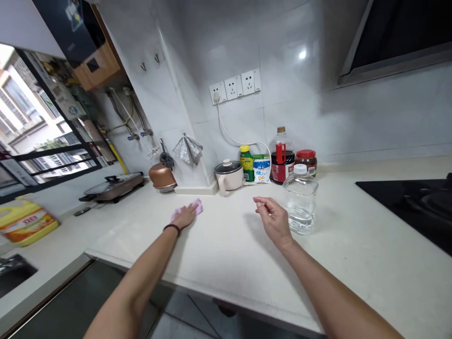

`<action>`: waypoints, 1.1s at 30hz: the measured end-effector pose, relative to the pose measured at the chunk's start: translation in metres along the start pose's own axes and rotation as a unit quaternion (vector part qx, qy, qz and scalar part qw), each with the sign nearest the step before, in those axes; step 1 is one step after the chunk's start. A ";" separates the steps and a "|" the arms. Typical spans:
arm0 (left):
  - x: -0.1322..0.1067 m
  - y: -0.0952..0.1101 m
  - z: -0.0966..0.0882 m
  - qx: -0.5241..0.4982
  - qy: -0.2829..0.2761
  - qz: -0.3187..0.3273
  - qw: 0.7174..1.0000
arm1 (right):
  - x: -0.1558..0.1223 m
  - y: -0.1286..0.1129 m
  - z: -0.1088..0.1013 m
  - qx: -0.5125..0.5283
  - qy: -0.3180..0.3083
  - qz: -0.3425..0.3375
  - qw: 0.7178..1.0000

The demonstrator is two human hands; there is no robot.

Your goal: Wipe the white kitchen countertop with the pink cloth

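Note:
My left hand lies flat on a pink cloth on the white countertop, fingers pressed down on it. A dark band circles that wrist. My right hand hovers just above the counter with fingers loosely curled and thumb meeting the fingertips, holding nothing I can make out. Right beside it, to the right, stands a clear plastic bottle with a white cap, a little liquid at its bottom.
Along the back wall stand a small white pot with lid, a yellow-capped bottle, a blue-white packet, a dark sauce bottle and a red-lidded jar. A copper pot, electric griddle, yellow oil jug sit left; black hob right.

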State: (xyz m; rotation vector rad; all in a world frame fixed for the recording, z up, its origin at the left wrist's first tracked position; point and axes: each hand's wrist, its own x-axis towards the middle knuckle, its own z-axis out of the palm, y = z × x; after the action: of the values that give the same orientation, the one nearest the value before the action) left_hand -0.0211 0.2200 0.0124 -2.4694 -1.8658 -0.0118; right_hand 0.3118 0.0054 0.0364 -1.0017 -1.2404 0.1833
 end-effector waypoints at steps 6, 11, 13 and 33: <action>-0.007 0.165 -0.005 -0.070 -0.048 0.154 0.984 | -0.003 0.007 0.005 -0.001 -0.038 -0.028 0.999; -0.009 0.273 0.011 -0.065 -0.039 0.301 0.951 | -0.003 0.019 0.002 -0.026 -0.041 -0.021 0.999; -0.014 0.289 0.018 -0.069 -0.013 0.362 0.929 | -0.004 0.021 0.000 -0.033 -0.042 -0.008 0.999; -0.041 -0.142 0.009 -0.045 0.000 -0.206 0.978 | -0.013 0.010 0.001 -0.055 -0.130 0.043 0.989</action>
State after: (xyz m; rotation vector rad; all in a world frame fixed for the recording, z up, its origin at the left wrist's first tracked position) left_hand -0.1691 0.2201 0.0065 -2.0830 -2.3877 -0.1127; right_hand 0.3100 0.0039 0.0199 -1.1541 -1.4559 0.3242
